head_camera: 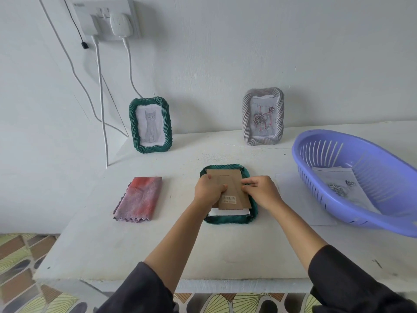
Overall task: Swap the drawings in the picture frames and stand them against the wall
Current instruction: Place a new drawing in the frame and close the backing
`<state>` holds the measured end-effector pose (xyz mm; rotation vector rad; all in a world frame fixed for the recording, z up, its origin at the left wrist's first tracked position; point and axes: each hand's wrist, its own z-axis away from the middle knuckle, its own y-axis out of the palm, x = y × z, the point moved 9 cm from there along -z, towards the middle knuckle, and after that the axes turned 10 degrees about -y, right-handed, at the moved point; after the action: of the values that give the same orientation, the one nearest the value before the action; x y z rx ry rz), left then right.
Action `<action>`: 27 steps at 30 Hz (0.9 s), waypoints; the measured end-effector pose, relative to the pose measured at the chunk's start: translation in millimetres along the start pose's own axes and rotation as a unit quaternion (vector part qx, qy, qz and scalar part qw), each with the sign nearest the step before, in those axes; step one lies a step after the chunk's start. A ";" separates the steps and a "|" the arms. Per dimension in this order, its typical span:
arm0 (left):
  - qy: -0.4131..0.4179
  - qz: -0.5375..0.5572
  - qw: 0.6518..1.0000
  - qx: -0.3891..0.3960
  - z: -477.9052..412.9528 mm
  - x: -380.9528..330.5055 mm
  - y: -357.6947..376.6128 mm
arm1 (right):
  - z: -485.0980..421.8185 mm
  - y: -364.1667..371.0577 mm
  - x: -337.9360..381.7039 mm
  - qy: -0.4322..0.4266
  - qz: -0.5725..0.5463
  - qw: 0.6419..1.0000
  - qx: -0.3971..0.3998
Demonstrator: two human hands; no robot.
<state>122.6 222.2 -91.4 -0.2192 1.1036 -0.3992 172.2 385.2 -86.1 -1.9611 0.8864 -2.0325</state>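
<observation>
A green frame [228,219] lies face down mid-worktop [180,245], its front hidden. Both hands grasp the cardboard back [228,184] resting on it. The left hand [207,190] has its fingers curled round the left edge, and the right hand [262,192] pinches the right edge. A white sheet [225,213] peeks out underneath at the near end, its drawing unseen.

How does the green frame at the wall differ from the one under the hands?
The wall frame stands upright, showing a cat drawing; the lying frame is face down, cardboard back up, gripped by the left hand and right hand. Both have green twisted rims.
</observation>
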 end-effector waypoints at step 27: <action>0.091 -0.275 0.955 -0.055 5.6 -9.1 -5.2 | -5.4 3.8 15.9 -0.023 0.187 0.982 0.006</action>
<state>123.1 221.2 -79.6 -0.6053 1.2394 -0.8695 164.2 375.5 -74.3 -1.6722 1.1295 -1.7673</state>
